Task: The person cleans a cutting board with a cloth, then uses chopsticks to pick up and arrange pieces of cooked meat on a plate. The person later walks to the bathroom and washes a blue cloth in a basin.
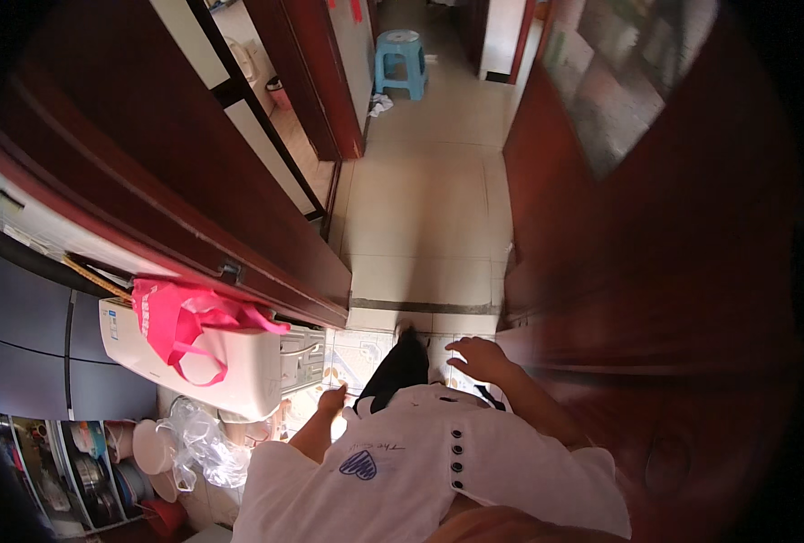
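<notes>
My right hand [481, 360] hangs in front of my right hip with its fingers apart and nothing in it. Lower, beside my left hip, is my left hand [334, 400]; it is small and dim against the bright floor, so its finger pose is unclear. One dark-trousered leg [396, 370] reaches forward to a pale door sill [388, 319]. Nearest the right hand is a dark red wooden door [578, 285] with a glass pane. To the left, a bright pink bag [181, 315] drapes over a white appliance [239, 363].
A blue plastic stool [400, 64] stands ahead in the tiled hallway [429, 197], with a white crumpled cloth [379, 104] by it. A dark red door frame [273, 271] borders the left. Behind lie a grey cabinet [22, 346], clear plastic bags [208, 444] and a shelf rack [66, 468].
</notes>
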Tool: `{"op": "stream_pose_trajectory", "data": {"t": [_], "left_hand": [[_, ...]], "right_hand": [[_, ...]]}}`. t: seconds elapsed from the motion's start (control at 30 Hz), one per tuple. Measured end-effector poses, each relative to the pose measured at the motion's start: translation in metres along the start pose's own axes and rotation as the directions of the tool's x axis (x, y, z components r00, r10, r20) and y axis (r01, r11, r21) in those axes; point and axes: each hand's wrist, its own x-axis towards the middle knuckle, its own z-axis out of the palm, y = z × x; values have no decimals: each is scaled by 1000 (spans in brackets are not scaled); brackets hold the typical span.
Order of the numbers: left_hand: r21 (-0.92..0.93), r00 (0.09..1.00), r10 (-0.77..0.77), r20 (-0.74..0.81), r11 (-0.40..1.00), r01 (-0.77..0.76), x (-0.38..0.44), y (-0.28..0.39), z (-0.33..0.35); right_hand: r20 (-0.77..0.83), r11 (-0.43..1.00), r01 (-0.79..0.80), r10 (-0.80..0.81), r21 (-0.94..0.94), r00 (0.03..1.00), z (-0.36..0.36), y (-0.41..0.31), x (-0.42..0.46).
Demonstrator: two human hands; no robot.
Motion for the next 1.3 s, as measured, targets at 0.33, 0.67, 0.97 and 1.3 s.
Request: {"op": "stream_pose_trajectory", "data": {"t": [0.33,0.67,0.97,1.3], "left_hand": [[-88,834,-428,347,871,484,214,41,-110],[-66,968,-5,-251,998,-12,573,349,-426],[-4,960,-236,149,971,239,687,341,-374],[-129,965,-192,180,968,217,757,349,-327]], "right_hand": [[75,990,-135,132,35,988,-158,110,180],[-12,985,-123,125,118,992,-299,190,349],[-26,994,-109,110,22,994,-447,347,485],[140,993,83,-71,-84,988,-595,436,637]]}}
